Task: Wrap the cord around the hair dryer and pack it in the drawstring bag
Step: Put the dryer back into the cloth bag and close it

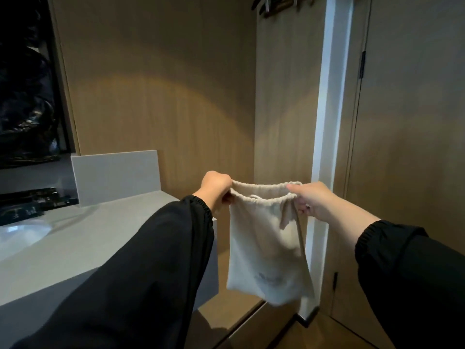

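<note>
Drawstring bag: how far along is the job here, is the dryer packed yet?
Done: nothing can be confirmed; no hair dryer or cord is in view. In hand: the left hand and right hand grip the drawstring bag by its open mouth beside the counter; it hangs flat. Left: apparently packing and drawing it closed.

Cream drawstring bag (266,248), black sleeves (151,273), grey countertop (88,235), tan wood-grain walls (156,96).

The drawstring bag (263,248) is showing a faint grey print low on its front, but it is too blurred to read.
</note>
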A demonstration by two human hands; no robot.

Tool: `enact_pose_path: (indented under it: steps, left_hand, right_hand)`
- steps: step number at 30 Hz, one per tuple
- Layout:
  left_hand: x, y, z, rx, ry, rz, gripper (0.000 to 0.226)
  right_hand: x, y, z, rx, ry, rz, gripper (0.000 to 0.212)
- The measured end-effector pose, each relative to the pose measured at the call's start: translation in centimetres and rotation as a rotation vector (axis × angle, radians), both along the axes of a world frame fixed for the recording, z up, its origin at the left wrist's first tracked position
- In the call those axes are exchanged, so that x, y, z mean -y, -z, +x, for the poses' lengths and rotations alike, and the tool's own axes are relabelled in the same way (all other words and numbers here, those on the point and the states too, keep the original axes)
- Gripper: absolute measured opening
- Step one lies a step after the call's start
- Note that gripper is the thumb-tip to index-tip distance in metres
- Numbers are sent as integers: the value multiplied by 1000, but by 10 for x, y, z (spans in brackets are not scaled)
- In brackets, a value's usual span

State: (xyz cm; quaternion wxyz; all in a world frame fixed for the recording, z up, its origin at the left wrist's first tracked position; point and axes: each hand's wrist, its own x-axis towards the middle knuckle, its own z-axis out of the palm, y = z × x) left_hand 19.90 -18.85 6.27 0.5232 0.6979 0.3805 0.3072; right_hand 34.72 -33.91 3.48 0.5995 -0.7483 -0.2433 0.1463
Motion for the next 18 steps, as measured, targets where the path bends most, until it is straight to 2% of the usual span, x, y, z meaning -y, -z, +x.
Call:
enact_pose_path:
  steps: [3,5,8,10,14,18]
  left_hand:
    - [11,13,6,-27,85,-30,16]
    - [12,13,2,-92,151,19,14]
    - [1,8,-7,-201,248,105,40]
    - [-5,8,-15,-251,296,129,38]
    - [-11,16,-24,-214,397,57,13]
    - [-23,28,-25,-96,369,21,28]
  right_hand:
    - [16,1,9,-94,-18,-55,27]
    - [24,-1,12,-110,-38,-100,32]
    - [34,-6,14,-165,-175,-194,25]
    - [39,-6,16,-176,-307,-319,26]
    - [37,4,14,-67,-390,-462,30]
    - [26,14,8,114,-309,-508,44]
